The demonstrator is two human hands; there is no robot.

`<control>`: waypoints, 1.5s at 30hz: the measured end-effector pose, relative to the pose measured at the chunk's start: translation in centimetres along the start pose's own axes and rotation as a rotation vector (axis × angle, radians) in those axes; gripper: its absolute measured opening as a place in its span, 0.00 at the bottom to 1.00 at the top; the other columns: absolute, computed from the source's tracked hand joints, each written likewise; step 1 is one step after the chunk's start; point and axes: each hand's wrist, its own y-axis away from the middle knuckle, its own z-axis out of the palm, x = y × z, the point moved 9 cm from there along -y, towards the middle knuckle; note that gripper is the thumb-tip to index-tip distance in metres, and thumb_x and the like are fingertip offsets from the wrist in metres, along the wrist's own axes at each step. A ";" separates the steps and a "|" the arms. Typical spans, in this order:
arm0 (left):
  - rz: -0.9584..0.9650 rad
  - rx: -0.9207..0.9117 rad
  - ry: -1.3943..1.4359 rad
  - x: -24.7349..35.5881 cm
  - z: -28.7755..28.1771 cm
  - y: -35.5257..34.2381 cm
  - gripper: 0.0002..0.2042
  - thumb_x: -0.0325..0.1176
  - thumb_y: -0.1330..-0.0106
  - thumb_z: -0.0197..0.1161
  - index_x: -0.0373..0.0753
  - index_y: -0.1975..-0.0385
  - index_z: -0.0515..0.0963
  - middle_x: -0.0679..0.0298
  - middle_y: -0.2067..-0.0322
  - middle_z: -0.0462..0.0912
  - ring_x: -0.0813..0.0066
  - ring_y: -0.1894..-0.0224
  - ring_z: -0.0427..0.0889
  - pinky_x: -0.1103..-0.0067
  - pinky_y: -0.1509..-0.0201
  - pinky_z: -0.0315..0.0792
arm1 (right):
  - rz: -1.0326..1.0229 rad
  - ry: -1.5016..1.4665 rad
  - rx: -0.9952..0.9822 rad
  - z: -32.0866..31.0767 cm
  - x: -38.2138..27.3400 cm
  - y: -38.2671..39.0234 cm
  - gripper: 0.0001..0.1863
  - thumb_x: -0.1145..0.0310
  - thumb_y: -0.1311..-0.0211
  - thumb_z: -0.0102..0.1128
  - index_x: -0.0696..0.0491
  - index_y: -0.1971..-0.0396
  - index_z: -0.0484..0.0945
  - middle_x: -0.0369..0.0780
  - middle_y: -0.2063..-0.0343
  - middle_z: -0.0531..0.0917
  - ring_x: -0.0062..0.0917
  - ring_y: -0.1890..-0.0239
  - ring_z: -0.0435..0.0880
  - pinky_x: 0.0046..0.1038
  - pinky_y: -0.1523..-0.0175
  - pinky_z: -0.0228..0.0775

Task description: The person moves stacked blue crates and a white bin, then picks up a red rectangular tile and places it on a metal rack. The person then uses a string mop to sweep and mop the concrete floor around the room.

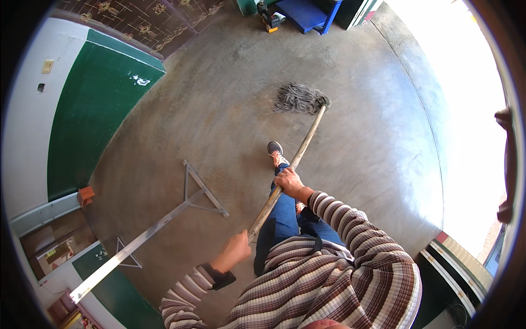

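Note:
A string mop with a long wooden handle (308,136) slants across the middle of the view. Its grey mop head (298,98) lies spread on the concrete floor, strands trailing to the left of the handle's end. My right hand (290,182) is wrapped round the handle partway down, above my leg. Closed round the handle near its upper end is my left hand (236,250), at the left of my body. Part of the left fingers is hidden from this view.
A metal stand (164,219) with triangular feet reaches across the floor at left. Green-and-white walls (93,109) bound that side. At the far end are a blue cart (307,13) and a dark tool with orange parts (271,23). A bright doorway (471,109) opens at right.

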 end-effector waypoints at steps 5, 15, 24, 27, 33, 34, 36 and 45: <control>0.339 -0.030 0.045 9.5 -8.0 -14.6 0.11 0.26 0.53 0.55 0.31 0.68 0.73 0.40 0.69 0.79 0.43 0.62 0.78 0.60 0.57 0.71 | 0.288 0.353 -0.403 -4.9 16.0 -2.4 0.03 0.68 0.58 0.62 0.42 0.81 0.78 0.33 0.79 0.80 0.28 0.65 0.80 0.33 0.57 0.65; 0.336 0.091 0.079 11.0 -32.0 -19.9 0.13 0.30 0.53 0.61 0.36 0.65 0.76 0.51 0.72 0.81 0.51 0.66 0.80 0.64 0.63 0.72 | 0.399 0.171 -0.208 -17.1 19.5 -15.8 0.04 0.69 0.56 0.60 0.43 0.78 0.79 0.36 0.78 0.81 0.32 0.65 0.80 0.37 0.57 0.61; 0.126 0.448 1.199 -1.4 -43.4 -19.5 0.10 0.27 0.39 0.60 0.34 0.58 0.74 0.71 0.85 0.70 0.88 0.88 0.65 0.86 0.86 0.57 | 0.386 -0.124 -0.096 -24.8 20.8 -36.5 0.10 0.63 0.50 0.57 0.44 0.67 0.82 0.45 0.72 0.82 0.44 0.63 0.81 0.42 0.59 0.70; -0.034 0.606 1.343 -7.5 -43.4 -18.2 0.11 0.28 0.39 0.60 0.32 0.59 0.74 0.70 0.86 0.70 0.86 0.88 0.67 0.85 0.87 0.58 | 0.385 -0.117 -0.208 -26.6 19.9 -45.2 0.20 0.74 0.56 0.57 0.43 0.59 0.80 0.45 0.68 0.82 0.42 0.58 0.79 0.41 0.57 0.71; -0.196 0.853 1.602 -14.9 -41.0 -16.7 0.11 0.30 0.40 0.61 0.32 0.61 0.74 0.66 0.87 0.72 0.81 0.90 0.68 0.84 0.89 0.59 | 0.342 -0.097 -0.427 -24.1 16.8 -57.5 0.21 0.71 0.66 0.65 0.46 0.64 0.79 0.45 0.69 0.82 0.43 0.61 0.81 0.40 0.57 0.71; -0.206 0.877 1.656 -16.0 -40.6 -16.9 0.11 0.30 0.41 0.61 0.32 0.61 0.75 0.65 0.87 0.73 0.80 0.91 0.68 0.84 0.89 0.59 | 0.326 -0.108 -0.428 -23.6 16.1 -59.9 0.20 0.72 0.67 0.66 0.47 0.65 0.79 0.45 0.70 0.82 0.42 0.62 0.81 0.40 0.58 0.72; -0.265 0.878 1.691 -18.3 -39.9 -17.6 0.12 0.31 0.41 0.61 0.32 0.60 0.75 0.64 0.86 0.73 0.79 0.91 0.69 0.83 0.89 0.60 | 0.324 -0.078 -0.457 -22.0 14.6 -64.2 0.19 0.72 0.69 0.67 0.48 0.68 0.79 0.44 0.71 0.83 0.41 0.63 0.82 0.39 0.59 0.72; -0.405 0.930 1.727 -30.9 -45.9 -18.9 0.11 0.30 0.44 0.59 0.32 0.63 0.76 0.61 0.87 0.74 0.76 0.90 0.71 0.81 0.88 0.64 | 0.173 -0.214 -0.340 -22.2 2.2 -85.7 0.11 0.75 0.71 0.69 0.54 0.82 0.77 0.38 0.84 0.79 0.25 0.78 0.79 0.31 0.69 0.71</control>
